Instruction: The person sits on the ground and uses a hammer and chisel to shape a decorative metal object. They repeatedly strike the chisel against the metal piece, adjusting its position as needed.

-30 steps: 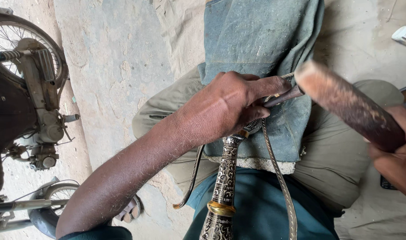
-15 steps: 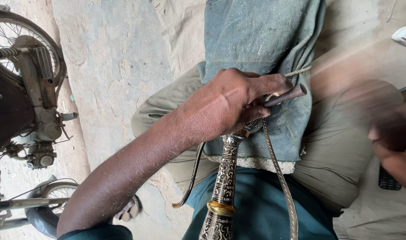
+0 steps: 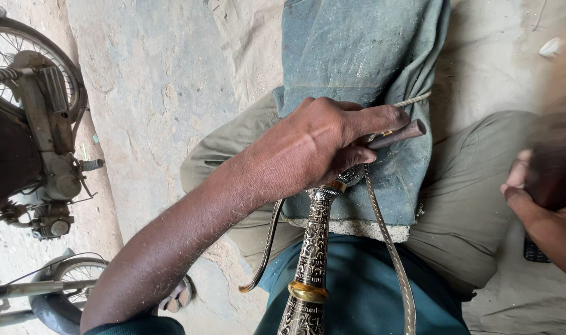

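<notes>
Left hand [image 3: 323, 146] grips a short rod [image 3: 397, 134] against an engraved metal sheath [image 3: 312, 248] on blue cloth [image 3: 363, 56] over the lap. Motorbike [image 3: 35, 124] stands left. Right hand [image 3: 537, 205] is blurred, its grip unclear.

The left hand [image 3: 320, 146] is closed over the top of an engraved metal stem [image 3: 312, 239], fingers [image 3: 382, 118] pinching a short brown rod [image 3: 399, 133] against blue cloth [image 3: 363, 68]. The right hand [image 3: 534, 198] grips a blurred dark handle [image 3: 559, 149], well apart from those fingers. A motorbike [image 3: 35, 136] stands beyond the wrist.
</notes>
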